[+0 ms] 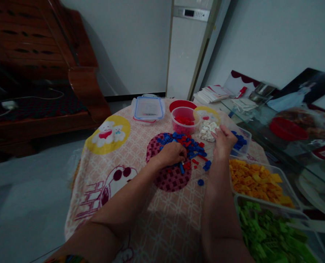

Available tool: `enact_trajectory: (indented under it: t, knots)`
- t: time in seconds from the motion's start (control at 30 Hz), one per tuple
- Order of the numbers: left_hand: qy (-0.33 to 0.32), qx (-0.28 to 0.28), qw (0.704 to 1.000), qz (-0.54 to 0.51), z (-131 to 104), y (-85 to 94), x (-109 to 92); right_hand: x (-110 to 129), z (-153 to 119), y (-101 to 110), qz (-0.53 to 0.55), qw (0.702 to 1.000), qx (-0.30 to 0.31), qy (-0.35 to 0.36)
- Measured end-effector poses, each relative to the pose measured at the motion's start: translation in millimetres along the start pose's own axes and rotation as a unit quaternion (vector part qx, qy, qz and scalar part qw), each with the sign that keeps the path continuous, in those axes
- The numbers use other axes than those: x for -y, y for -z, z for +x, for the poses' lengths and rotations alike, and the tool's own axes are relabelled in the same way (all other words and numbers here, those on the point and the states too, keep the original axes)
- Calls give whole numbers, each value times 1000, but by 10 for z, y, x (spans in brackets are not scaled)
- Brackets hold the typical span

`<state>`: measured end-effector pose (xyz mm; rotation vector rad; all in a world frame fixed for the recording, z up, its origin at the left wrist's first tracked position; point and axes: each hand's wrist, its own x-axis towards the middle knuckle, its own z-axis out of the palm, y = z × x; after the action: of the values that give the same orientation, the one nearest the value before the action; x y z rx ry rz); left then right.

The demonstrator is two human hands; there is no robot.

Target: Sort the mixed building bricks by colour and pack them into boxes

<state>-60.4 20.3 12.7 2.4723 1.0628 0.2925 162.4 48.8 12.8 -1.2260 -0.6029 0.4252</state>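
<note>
My left hand (173, 153) is at the front of a mixed pile of blue and red bricks (191, 144), its fingers curled down beside a small white piece and a blue brick; what they grip is too small to tell. My right hand (224, 138) is over the right edge of a heap of white bricks (207, 130), thumb and fingers bent together, with their contents unclear. Behind the pile, a round clear tub (184, 126) holds red bricks. A box of blue bricks (240, 140) stands just right of my right hand.
Boxes of orange bricks (255, 180) and green bricks (271, 233) line the right side. A lidded clear box (148, 108) sits at the back left. One round blue piece (200, 182) lies before the pile. A glass table (263, 128) with papers adjoins on the right.
</note>
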Motion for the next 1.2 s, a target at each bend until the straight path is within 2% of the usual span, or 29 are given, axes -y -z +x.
enact_trajectory:
  t: [0.17, 0.3, 0.4, 0.47, 0.6, 0.67, 0.77, 0.9, 1.2]
  knots:
    - [27, 13, 992, 125, -18, -54, -136, 52, -85, -45, -4, 998, 55, -31]
    - [41, 3, 993, 110, -14, -53, -186, 133, -154, -76, -5, 996, 76, -52]
    - [50, -53, 997, 2, 12, -33, -110, 194, -201, -73, -11, 991, 116, -70]
    - [58, -106, 986, -116, 32, -14, -21, 225, -238, -61, -27, 982, 170, -79]
    - [117, -170, 915, -348, 53, 21, 116, 264, -327, -45, -72, 938, 325, -95]
    - [141, -176, 883, -411, 53, 40, 133, 278, -375, -54, -88, 907, 398, -105]
    - [157, -176, 861, -450, 47, 69, 118, 293, -440, -90, -99, 869, 469, -121]
    - [161, -179, 858, -454, 42, 88, 101, 293, -497, -150, -106, 848, 502, -131]
    - [151, -201, 873, -417, 60, 23, 153, 285, -550, -185, -104, 850, 501, -122]
